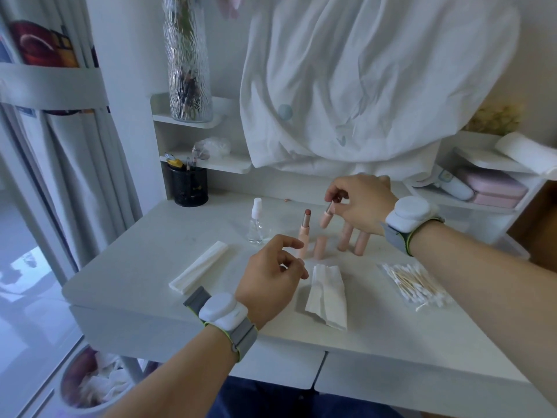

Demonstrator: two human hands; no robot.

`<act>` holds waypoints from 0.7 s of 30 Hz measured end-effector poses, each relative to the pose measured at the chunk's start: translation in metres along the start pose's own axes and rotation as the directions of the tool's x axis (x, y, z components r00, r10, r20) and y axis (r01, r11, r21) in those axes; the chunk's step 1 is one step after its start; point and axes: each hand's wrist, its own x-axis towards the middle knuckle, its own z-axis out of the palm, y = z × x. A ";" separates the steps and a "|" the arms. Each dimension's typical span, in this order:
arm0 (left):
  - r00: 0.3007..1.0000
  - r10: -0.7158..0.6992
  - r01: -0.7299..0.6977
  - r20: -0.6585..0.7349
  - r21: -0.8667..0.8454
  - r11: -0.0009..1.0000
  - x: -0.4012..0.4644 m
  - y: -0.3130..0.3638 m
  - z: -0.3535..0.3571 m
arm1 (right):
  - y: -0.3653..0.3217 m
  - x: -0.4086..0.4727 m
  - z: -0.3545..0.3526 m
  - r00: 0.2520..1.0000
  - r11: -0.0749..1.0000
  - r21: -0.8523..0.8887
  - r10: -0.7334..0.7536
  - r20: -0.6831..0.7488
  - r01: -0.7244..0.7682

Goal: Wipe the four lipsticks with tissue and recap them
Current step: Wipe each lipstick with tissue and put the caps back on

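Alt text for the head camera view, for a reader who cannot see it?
A person's right hand holds an uncapped lipstick above a white desk; the left hand hovers near a tissue. Another open lipstick stands upright.

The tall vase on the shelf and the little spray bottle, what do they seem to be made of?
The vase looks like clear glass with a rippled, textured surface that glints; moulded plastic can't be ruled out. The spray bottle has a smooth transparent body, glass or clear plastic, with an opaque white, likely plastic, spray top.
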 end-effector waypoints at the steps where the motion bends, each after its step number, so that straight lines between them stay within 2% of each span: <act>1: 1.000 -0.003 0.003 -0.002 -0.003 1.000 0.000 -0.001 0.000 | -0.002 -0.006 -0.005 0.999 0.998 0.060 0.012 -0.046 -0.009; 4: 1.000 0.007 -0.007 -0.019 -0.023 1.000 0.000 -0.003 0.000 | -0.012 -0.032 -0.013 0.986 0.914 0.404 0.094 -0.137 -0.032; 7: 0.999 0.023 -0.026 -0.046 -0.053 0.998 -0.001 -0.002 -0.001 | -0.018 -0.056 -0.002 0.981 0.705 0.707 0.173 -0.090 -0.059; 14: 0.999 0.051 -0.051 0.018 -0.017 0.999 -0.001 -0.001 0.001 | -0.024 -0.087 0.046 0.976 0.383 0.913 0.207 0.063 -0.140; 18: 0.999 0.040 -0.040 0.010 0.003 0.999 0.000 -0.001 -0.001 | -0.018 -0.095 0.048 0.970 0.347 0.924 0.227 0.083 -0.160; 21: 1.000 0.021 -0.022 -0.007 -0.050 0.999 0.000 0.000 -0.001 | -0.008 -0.106 0.049 0.975 0.513 0.846 0.222 0.028 -0.141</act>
